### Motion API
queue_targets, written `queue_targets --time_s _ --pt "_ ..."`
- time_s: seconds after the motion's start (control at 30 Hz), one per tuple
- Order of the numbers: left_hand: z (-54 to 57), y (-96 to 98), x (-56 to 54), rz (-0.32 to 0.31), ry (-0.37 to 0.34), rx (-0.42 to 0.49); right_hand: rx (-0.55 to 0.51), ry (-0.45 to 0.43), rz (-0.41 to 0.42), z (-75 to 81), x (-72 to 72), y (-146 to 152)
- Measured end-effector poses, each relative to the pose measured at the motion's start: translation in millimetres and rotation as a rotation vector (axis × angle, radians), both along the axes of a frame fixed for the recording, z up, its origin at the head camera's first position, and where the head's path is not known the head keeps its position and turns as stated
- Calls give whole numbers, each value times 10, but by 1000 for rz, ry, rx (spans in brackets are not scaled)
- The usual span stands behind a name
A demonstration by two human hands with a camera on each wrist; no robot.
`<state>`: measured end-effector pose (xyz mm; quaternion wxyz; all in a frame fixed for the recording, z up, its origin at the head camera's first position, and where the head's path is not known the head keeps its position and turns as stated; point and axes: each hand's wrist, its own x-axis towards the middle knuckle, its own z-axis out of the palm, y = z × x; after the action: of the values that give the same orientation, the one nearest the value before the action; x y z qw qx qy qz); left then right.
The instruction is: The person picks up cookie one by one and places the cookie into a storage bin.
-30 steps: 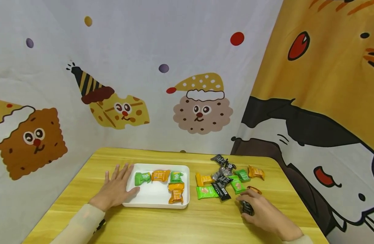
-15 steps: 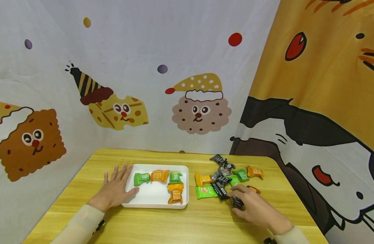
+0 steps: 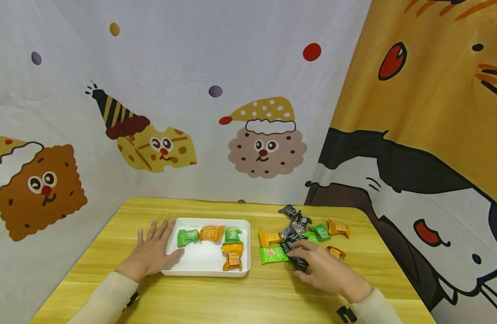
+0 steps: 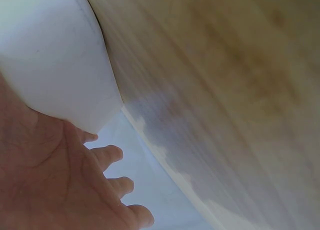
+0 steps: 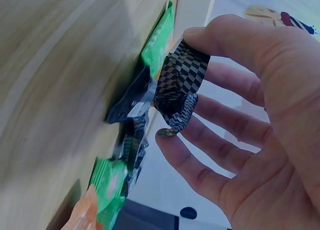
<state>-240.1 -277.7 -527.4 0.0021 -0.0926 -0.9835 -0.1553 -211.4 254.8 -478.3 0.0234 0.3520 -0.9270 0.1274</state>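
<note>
My right hand (image 3: 329, 269) pinches a small black snack packet (image 5: 181, 72) between thumb and fingers; a checkered pattern shows on its wrapper in the right wrist view. The packet is low over the table, right at the loose pile's front edge. My left hand (image 3: 154, 251) rests with spread fingers along the left side of a white tray (image 3: 201, 266), its thumb over the rim. Inside the tray lie green packets, one at the left (image 3: 187, 237), and orange packets, one at the back (image 3: 212, 233). The other black packets (image 3: 290, 211) are partly hidden by my right hand.
Right of the tray, several loose packets lie on the wooden table (image 3: 216, 301): a bright green packet (image 3: 274, 255), an orange packet (image 3: 268, 237), a dark green packet (image 3: 320, 232) and another orange packet (image 3: 338, 228). A printed curtain (image 3: 171, 54) hangs behind the table.
My right hand has moved left with the black packet, from the pile's right front toward the other black packets. The left hand and the tray have stayed in place.
</note>
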Motion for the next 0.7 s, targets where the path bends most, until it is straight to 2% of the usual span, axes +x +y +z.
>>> queue_targets --time_s 0.3,0.6,0.7 --pt "9 9 -2 -2 -2 2 22 70 38 1 -39 -185" --pt "11 12 9 -4 8 7 31 56 48 72 -56 -393" --pt "7 2 8 -3 11 11 27 67 78 87 -87 -485"
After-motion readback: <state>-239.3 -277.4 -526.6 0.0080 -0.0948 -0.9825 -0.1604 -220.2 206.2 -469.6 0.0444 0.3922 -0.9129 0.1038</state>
